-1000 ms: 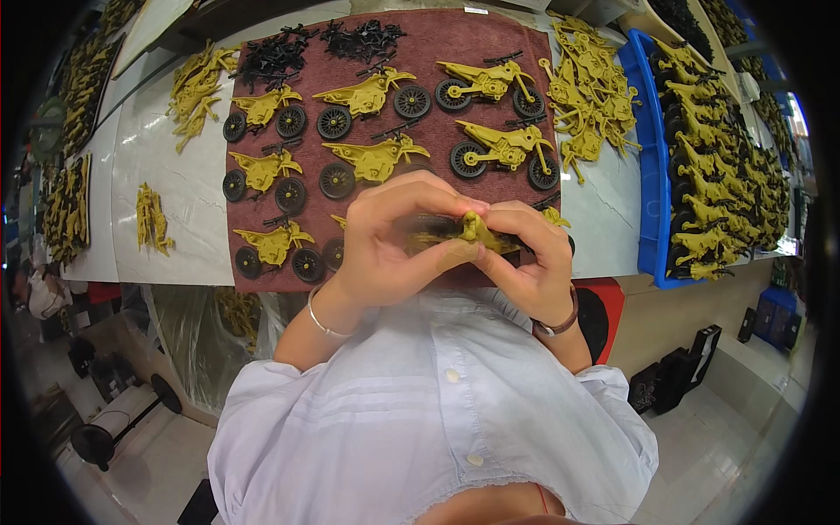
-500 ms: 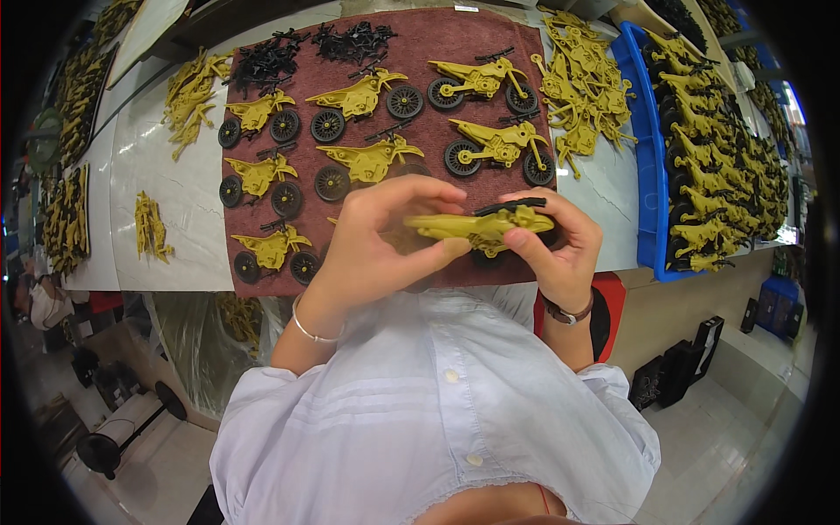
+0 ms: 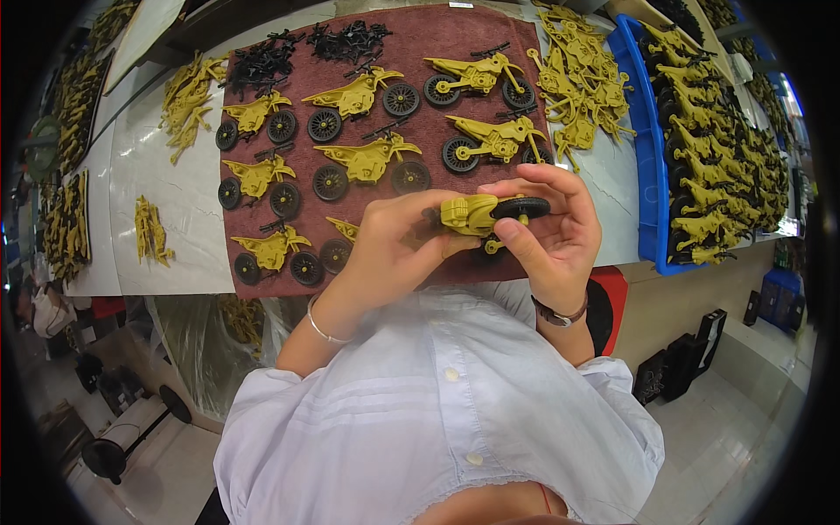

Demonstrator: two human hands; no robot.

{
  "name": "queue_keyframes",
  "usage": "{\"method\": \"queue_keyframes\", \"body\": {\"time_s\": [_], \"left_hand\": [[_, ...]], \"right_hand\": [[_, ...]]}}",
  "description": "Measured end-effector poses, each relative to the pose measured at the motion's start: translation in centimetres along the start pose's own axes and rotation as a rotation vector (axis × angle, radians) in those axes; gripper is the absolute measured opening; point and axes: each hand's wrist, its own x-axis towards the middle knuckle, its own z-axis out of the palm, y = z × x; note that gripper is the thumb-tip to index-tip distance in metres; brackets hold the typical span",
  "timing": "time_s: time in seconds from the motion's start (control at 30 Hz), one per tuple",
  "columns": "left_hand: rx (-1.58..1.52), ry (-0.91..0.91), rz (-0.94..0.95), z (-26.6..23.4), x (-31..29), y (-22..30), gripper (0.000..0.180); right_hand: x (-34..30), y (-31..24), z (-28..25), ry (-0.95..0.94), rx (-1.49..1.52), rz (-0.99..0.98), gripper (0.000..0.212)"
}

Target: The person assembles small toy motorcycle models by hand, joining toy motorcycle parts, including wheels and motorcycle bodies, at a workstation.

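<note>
A yellow toy motorcycle (image 3: 468,215) with a black wheel (image 3: 522,207) is held up between my two hands, above the front of the red-brown cloth (image 3: 411,278). My left hand (image 3: 398,232) pinches its left end between thumb and fingers. My right hand (image 3: 556,227) is closed about the wheel end, its thumb beside the wheel and its fingers behind. The fingers cover part of the toy. Just beyond my hands lie rows of toy motorcycles, such as one with two black wheels (image 3: 367,162) and another partly behind my right fingers (image 3: 494,140).
Small black parts (image 3: 350,41) lie in heaps at the cloth's far edge. Loose yellow parts (image 3: 582,83) are piled right of it, with more yellow pieces (image 3: 188,101) at left. A blue tray (image 3: 649,175) full of toy motorcycles stands at the right.
The toy motorcycle has been turned in my hands, so its black wheel now faces up on the right. My left hand has shifted slightly right with it.
</note>
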Motion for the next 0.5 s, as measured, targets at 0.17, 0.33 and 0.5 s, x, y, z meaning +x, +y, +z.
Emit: {"method": "queue_keyframes", "body": {"time_s": [0.17,0.33,0.5], "left_hand": [[0.233,0.022,0.095,-0.2,0.1,-0.1,0.026],[-0.074,-0.009,-0.028,-0.1,-0.3,-0.9,0.026],[-0.413,-0.021,-0.084,-0.3,-0.1,-1.0,0.028]], "right_hand": [[-0.2,0.3,-0.1,0.019,0.033,-0.001,0.045],[0.4,0.6,-0.2,-0.009,0.131,0.05,0.059],[0.5,0.8,0.0,-0.02,0.165,-0.014,0.075]]}}
